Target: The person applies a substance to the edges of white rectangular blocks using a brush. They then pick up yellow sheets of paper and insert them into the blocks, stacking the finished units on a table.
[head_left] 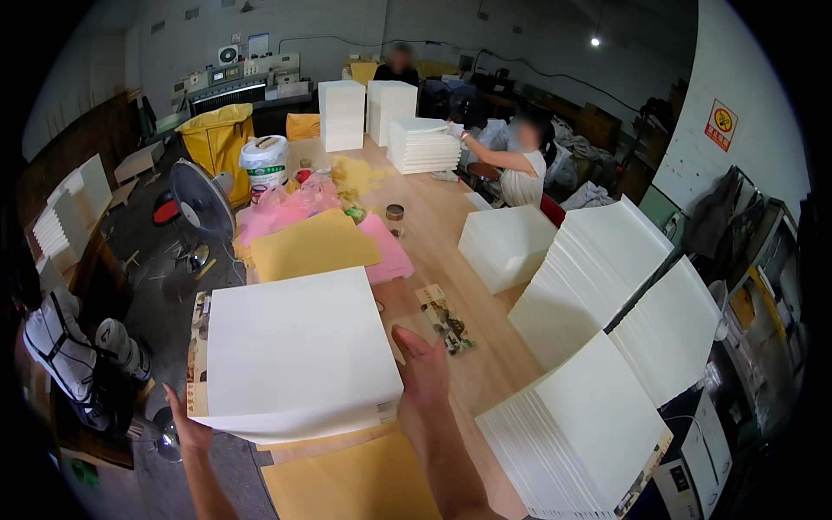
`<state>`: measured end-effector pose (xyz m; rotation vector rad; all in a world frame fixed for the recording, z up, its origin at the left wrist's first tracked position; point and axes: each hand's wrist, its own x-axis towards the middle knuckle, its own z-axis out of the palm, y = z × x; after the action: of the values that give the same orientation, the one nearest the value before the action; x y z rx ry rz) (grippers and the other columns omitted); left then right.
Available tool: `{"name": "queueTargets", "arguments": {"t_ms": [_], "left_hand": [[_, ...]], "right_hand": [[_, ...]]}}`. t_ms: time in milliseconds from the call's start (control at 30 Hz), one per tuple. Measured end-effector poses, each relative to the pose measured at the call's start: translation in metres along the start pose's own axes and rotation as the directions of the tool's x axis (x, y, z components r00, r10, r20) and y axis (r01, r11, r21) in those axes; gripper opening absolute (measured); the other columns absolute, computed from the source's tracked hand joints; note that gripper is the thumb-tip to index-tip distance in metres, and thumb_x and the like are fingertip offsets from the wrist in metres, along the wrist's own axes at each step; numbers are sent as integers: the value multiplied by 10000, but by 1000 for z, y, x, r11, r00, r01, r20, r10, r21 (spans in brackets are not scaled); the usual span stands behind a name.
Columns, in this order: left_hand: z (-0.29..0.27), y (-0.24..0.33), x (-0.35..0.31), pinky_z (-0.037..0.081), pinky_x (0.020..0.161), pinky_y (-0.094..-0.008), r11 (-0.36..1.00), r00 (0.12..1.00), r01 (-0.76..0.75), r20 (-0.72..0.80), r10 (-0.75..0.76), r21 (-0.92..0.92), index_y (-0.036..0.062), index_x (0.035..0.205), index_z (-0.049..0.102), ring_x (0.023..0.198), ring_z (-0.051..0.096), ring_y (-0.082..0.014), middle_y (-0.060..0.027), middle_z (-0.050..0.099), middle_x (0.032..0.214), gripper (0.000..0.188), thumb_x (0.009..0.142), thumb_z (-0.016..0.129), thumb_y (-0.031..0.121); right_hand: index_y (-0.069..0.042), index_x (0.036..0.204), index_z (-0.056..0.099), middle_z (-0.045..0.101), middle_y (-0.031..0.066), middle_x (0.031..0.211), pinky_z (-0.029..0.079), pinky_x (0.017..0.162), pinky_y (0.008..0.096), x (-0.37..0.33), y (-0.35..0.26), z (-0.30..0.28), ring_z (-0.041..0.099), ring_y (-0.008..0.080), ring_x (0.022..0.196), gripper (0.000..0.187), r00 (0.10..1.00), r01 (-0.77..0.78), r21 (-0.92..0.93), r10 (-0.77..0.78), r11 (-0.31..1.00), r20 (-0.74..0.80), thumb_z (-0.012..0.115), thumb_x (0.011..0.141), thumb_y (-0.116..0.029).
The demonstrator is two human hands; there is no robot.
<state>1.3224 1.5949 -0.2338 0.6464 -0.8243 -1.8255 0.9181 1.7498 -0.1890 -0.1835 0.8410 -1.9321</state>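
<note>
A thick stack of large white sheets [299,347] lies in front of me, with a picture-printed strip [198,347] showing along its left side. Against the stack's lower left corner rests my left hand [187,426], thumb stretched up and its other fingers partly hidden by the stack. My right hand [422,368] lies along the right side near the corner, fingers extended and apart, touching the edge. Yellow-brown paper [351,477] shows under and in front of the stack. Just beyond my right hand, a small printed card [445,319] lies on the wooden table [485,373].
Tall white paper stacks [598,269] crowd the right side, with another block [505,247] beside them. Beyond my stack are yellow paper [314,244], pink plastic [286,208], a jar [394,213] and a white bucket [264,160]. A fan [201,199] stands left. A co-worker [520,165] handles a far stack.
</note>
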Motion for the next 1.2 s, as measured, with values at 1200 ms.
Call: {"name": "queueTargets", "arguments": {"t_ms": [1200], "left_hand": [[1, 2, 44, 482, 991, -386, 1000, 993, -11, 118, 11, 1, 59, 1435, 455, 1171, 590, -231, -91, 584, 1337, 741, 960, 454, 629]], "right_hand": [[-57, 1559, 210, 289, 54, 1584, 216, 1187, 354, 50, 41, -51, 272, 190, 1448, 690, 883, 174, -396, 35, 902, 468, 212, 1060, -533]]}}
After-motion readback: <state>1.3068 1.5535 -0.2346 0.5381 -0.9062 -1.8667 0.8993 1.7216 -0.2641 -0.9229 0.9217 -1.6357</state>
